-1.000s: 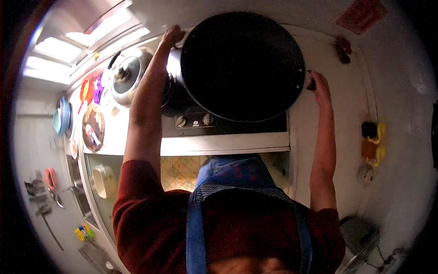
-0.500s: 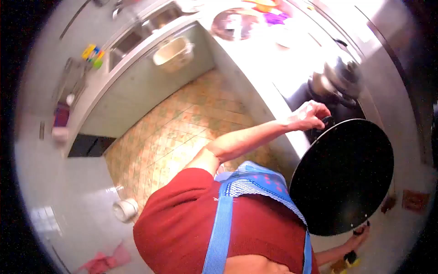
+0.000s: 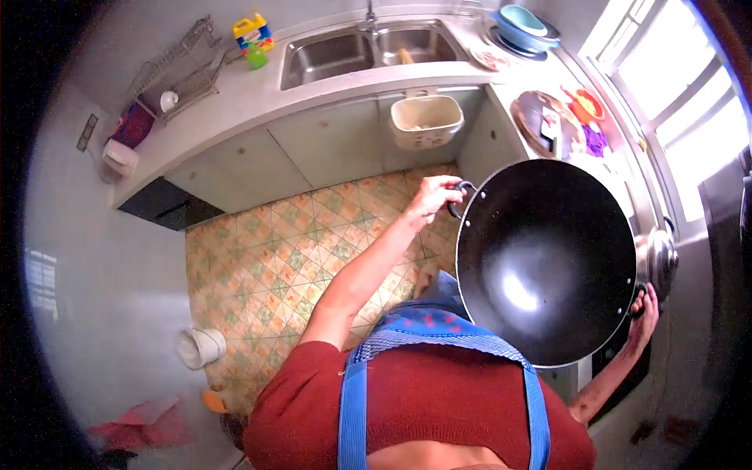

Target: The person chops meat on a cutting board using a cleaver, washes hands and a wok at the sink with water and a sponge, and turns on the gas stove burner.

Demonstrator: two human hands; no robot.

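A large black wok (image 3: 548,243) is held up in front of my body, its dark inside turned toward me. My left hand (image 3: 435,197) is closed around the loop handle (image 3: 462,200) on the wok's left side. On the opposite side, my right hand (image 3: 645,319) grips the other handle, which is mostly hidden by the fingers. The wok looks empty, with a bright reflection low in its bowl. Just beyond its right rim sits a metal pot lid (image 3: 663,254).
A double sink (image 3: 329,59) is set in the far counter. A cream bin (image 3: 427,121) hangs on the cabinet front. Along the window counter are a round board (image 3: 533,117), an orange basket (image 3: 586,104) and blue basins (image 3: 521,27). A white bucket (image 3: 201,347) stands on the left.
The wok has swung left, away from the stove, and its inside now faces me more fully. Both hands have moved with it, still on the handles. My view has turned toward the sink.
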